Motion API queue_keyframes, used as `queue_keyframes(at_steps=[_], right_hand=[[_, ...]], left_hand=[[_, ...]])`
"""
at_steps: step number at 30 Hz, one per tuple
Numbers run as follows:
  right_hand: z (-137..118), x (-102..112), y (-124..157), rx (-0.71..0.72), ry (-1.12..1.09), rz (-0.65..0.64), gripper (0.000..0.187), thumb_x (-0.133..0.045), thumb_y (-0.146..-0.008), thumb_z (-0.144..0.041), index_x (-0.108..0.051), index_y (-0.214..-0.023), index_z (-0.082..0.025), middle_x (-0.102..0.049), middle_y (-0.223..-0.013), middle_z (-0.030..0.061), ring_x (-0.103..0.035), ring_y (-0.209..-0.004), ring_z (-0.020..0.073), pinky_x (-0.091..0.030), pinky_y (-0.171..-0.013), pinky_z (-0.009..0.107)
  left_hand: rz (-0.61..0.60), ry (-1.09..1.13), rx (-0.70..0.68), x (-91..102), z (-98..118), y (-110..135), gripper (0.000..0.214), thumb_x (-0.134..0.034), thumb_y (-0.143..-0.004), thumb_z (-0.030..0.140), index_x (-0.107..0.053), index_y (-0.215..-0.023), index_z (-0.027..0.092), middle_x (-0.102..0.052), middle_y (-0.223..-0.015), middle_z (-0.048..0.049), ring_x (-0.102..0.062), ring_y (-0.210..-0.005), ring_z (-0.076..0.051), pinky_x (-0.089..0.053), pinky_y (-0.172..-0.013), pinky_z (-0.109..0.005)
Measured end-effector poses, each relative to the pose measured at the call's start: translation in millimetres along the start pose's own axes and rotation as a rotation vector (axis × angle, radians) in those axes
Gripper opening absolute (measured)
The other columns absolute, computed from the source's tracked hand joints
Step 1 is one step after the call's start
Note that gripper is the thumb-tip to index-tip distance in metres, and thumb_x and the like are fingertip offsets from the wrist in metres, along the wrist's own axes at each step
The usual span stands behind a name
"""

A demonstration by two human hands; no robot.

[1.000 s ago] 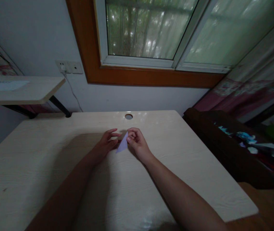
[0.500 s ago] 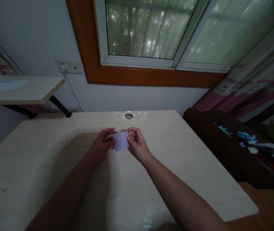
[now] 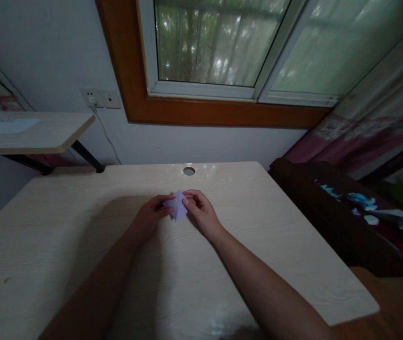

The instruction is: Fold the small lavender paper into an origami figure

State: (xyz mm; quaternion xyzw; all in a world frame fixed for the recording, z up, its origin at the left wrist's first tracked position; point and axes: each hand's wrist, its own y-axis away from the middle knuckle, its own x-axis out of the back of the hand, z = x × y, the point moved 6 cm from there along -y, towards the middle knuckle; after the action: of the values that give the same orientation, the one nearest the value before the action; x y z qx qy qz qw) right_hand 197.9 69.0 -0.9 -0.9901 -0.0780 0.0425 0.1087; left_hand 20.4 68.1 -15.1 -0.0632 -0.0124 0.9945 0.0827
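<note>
A small piece of light purple paper (image 3: 178, 208) is held between both hands over the desk (image 3: 201, 278). It looks creased, with pointed corners at its top and bottom. My left hand (image 3: 152, 211) pinches its left side between thumb and fingers. On the opposite side, my right hand (image 3: 201, 210) grips the right edge, with the thumb on the near face. Fingers behind the paper are partly hidden.
A round cable hole (image 3: 189, 171) lies near the desk's back edge. To the left stands a raised shelf (image 3: 56, 134) on black legs. Past the right edge is a dark wooden piece of furniture (image 3: 304, 198) with assorted items. A window (image 3: 219, 47) faces me.
The paper has gone from a flat square facing me to a creased, angled shape. My left hand's fingers have closed in on its left side; my right hand has moved slightly left.
</note>
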Motion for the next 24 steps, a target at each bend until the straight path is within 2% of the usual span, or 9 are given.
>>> queue_keyframes(at_steps=[5,11,14,20,24], right_hand=[[-2.2,-3.6,0.8,0.042,0.169,-0.035,0.044,-0.078,-0.075,-0.038,-0.067,-0.116,-0.027,-0.062,-0.093,0.0019,-0.053,-0.071,0.0135,-0.047,-0.068,0.027],[-14.8,-0.8,1.6,0.118,0.357,0.011,0.032,-0.072,-0.081,-0.032,-0.071,-0.112,-0.025,-0.063,-0.087,0.0019,-0.055,-0.072,0.0141,-0.046,-0.071,0.028],[-19.2,0.3,2.5,0.161,0.416,0.032,0.027,-0.072,-0.082,-0.03,-0.072,-0.109,-0.025,-0.065,-0.087,0.0026,-0.057,-0.073,0.0152,-0.046,-0.071,0.029],[-22.1,4.1,2.8,0.211,0.455,0.077,0.019,-0.07,-0.085,-0.031,-0.075,-0.102,-0.026,-0.065,-0.084,0.0036,-0.059,-0.075,0.0168,-0.047,-0.071,0.031],[-22.9,2.7,2.0,0.228,0.423,0.065,0.014,-0.071,-0.085,-0.031,-0.076,-0.098,-0.027,-0.066,-0.087,0.0046,-0.06,-0.078,0.0175,-0.048,-0.073,0.032]], left_hand=[[0.117,-0.116,-0.021,7.5,6.7,-1.3,0.043,-0.078,-0.071,0.036,-0.072,-0.111,0.021,-0.073,-0.097,-0.0042,-0.063,-0.084,-0.017,-0.049,-0.079,-0.03],[0.171,-0.32,-0.041,6.0,17.4,2.2,0.033,-0.075,-0.074,0.035,-0.074,-0.105,0.022,-0.073,-0.094,-0.003,-0.064,-0.083,-0.019,-0.05,-0.078,-0.03],[0.201,-0.384,-0.133,7.9,19.3,1.3,0.029,-0.075,-0.075,0.036,-0.075,-0.1,0.023,-0.071,-0.09,-0.0027,-0.062,-0.08,-0.018,-0.049,-0.076,-0.03],[0.236,-0.432,-0.301,8.9,28.5,2.1,0.018,-0.077,-0.075,0.034,-0.077,-0.091,0.026,-0.063,-0.092,-0.0031,-0.059,-0.083,-0.018,-0.05,-0.078,-0.031],[0.249,-0.408,-0.325,7.6,31.7,2.9,0.015,-0.078,-0.074,0.034,-0.077,-0.087,0.025,-0.057,-0.097,-0.0033,-0.059,-0.082,-0.016,-0.052,-0.076,-0.03]])
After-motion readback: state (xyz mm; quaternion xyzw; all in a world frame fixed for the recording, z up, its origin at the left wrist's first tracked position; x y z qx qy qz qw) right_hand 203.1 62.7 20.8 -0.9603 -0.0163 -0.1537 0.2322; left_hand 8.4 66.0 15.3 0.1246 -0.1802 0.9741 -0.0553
